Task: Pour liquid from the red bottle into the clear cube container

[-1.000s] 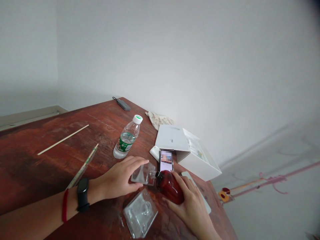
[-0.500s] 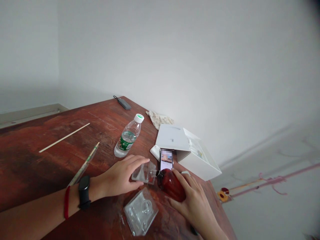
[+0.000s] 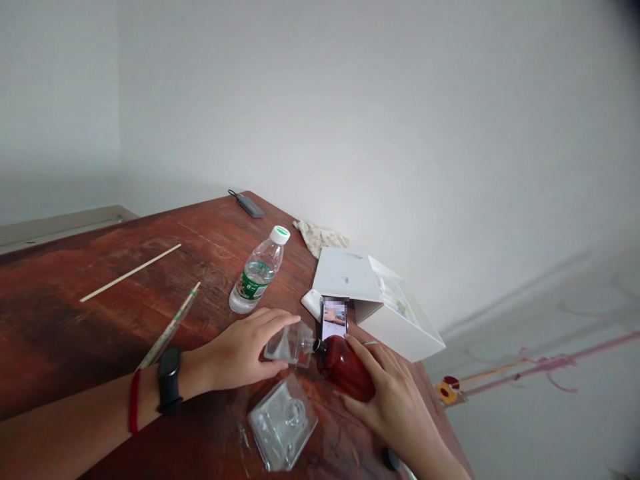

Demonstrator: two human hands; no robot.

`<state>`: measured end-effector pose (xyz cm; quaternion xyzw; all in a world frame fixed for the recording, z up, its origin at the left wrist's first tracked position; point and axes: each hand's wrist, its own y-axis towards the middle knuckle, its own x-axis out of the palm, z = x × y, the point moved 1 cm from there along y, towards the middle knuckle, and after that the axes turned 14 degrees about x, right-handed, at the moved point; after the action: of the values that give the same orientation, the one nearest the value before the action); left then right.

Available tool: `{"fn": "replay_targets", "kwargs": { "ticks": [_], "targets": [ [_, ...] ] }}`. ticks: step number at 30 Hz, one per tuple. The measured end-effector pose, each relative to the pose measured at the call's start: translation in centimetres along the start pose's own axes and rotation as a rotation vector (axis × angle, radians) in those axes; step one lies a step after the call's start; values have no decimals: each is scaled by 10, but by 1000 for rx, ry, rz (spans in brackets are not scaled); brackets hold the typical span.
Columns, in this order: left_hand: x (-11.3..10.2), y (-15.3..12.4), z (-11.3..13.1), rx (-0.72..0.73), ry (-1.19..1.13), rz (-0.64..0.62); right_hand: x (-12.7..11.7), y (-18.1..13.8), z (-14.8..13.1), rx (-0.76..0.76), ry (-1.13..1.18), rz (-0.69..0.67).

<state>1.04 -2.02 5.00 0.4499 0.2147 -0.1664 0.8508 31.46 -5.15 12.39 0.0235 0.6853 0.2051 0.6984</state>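
On the worn reddish wooden table (image 3: 100,320), the left hand (image 3: 240,353) grips a small clear, angular glass bottle (image 3: 289,347) lying on its side. The right hand (image 3: 395,400) clasps a rounded, glossy dark-red bottle (image 3: 345,367), their necks meeting between the hands. A flat clear square container (image 3: 283,420) lies just before them.

Plain white walls (image 3: 380,100), reddish-brown wooden table (image 3: 75,320), pale floor (image 3: 550,413), soft even light

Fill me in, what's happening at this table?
A person has both hands on bottles lying on a wooden table. The left hand holds a clear glass bottle; the right hand holds a red bottle, the two mouth to mouth. A second clear bottle lies nearer the camera. A phone, white box and water bottle sit behind.
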Motion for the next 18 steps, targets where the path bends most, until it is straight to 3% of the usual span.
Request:
{"fn": "replay_targets", "kwargs": {
  "ticks": [18],
  "targets": [
    [-1, 1, 0, -6, -7, -11, -3, 5, -1, -36, -41, 6]
  ]
}}
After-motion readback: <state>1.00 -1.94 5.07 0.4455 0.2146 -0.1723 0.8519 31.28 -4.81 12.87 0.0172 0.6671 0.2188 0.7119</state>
